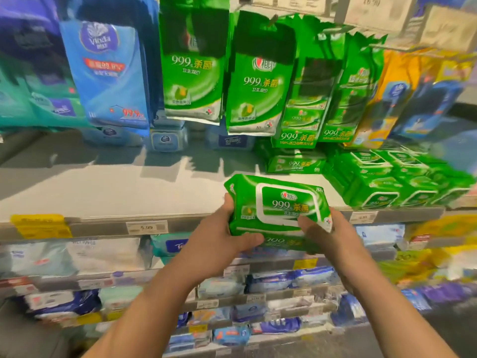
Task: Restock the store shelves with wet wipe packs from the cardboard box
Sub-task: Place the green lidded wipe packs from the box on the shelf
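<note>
I hold a stack of two green wet wipe packs (276, 205) in front of the grey shelf's front edge (103, 197). The top pack has a white-framed flip lid; the lower one peeks out beneath it. My left hand (227, 236) grips the stack's left end with the thumb underneath. At the right end, my right hand (327, 228) has its thumb on the lid corner. Matching green packs (387, 182) lie in rows on the shelf's right part. The cardboard box is out of view.
Green hanging pouches (258, 81) and a blue pouch (108, 73) dangle from hooks above the shelf. Blue-lidded packs (167, 140) sit at the shelf's back. A price tag (146, 227) marks the shelf rail. Lower shelves hold white and blue wipe packs (284, 280).
</note>
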{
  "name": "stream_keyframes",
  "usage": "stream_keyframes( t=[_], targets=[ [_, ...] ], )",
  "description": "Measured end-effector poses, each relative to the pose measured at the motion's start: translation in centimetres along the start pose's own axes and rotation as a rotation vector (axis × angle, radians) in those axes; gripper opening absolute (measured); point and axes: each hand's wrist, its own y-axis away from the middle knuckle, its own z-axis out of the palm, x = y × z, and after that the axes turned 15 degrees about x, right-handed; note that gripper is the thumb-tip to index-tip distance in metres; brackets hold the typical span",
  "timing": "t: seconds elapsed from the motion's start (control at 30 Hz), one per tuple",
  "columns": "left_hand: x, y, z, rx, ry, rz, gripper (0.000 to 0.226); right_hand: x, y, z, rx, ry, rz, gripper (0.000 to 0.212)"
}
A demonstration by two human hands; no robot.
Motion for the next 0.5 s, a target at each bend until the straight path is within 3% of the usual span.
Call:
stream_keyframes(
  t=[0.17, 0.4, 0.5],
  targets=[
    [-0.2, -5.9, 1.6, -0.023, -0.106, 0.072, 0.052, -0.8, -4.6, -0.8, 0.012, 0.161, -0.089, 0.031],
    [-0.1, -11.3, 4.9, -0.023, -0.157, -0.014, 0.06, -0.2, -10.4, -1.9, 0.027, 0.216, -0.099, 0.039],
    [0.3, -12.9, 6.6, -0.018, -0.313, -0.005, 0.051, 1.4, -13.5, -1.6, 0.026, 0.388, -0.166, 0.072]
  ],
)
